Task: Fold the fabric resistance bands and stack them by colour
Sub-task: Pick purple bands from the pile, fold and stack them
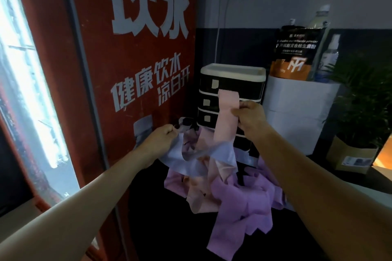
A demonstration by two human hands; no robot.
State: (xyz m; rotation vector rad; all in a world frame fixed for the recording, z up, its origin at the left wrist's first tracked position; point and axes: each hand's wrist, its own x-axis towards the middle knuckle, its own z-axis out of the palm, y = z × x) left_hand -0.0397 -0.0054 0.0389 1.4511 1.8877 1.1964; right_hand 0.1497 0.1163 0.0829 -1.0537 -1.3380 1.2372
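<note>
At far left of the frame, a bright window (31, 82) runs top to bottom, glare washing out the detail. Next to it a red panel (135, 70) with large white Chinese characters fills the upper middle-left.

Left hand (161, 140), centre-left: fingers curled, pinching one end of a pale blue band (203, 159). That band sags across to the right, over the top of the heap.

Lower centre: heap of bands (229, 193) on a dark table (161, 224), unfolded and tangled. Purple ones (237, 214) mostly toward the lower right, one strip trailing down toward the bottom of the frame. Peach-pink ones (203, 197) lie in the middle of the heap. No folded stack visible.

Centre: a black drawer unit (231, 95) with white trim stands behind the heap, small white labels on the drawer fronts.

Right hand (250, 116), just right of centre: raised, fingers and thumb closed on a pink band (227, 116), held up in front of the drawers. Band stands roughly vertical, top end above the hand, lower end running down into the heap behind the blue one. Both forearms bare, reaching in from the bottom corners.

Right of the drawers: a white box (297, 112) with a black-and-orange pouch (297, 53) on top, a capped bottle (320, 19) behind it, and a spray bottle (331, 55) beside.

Far right: a leafy plant (364, 99) in a brown paper-wrapped pot (350, 154).
</note>
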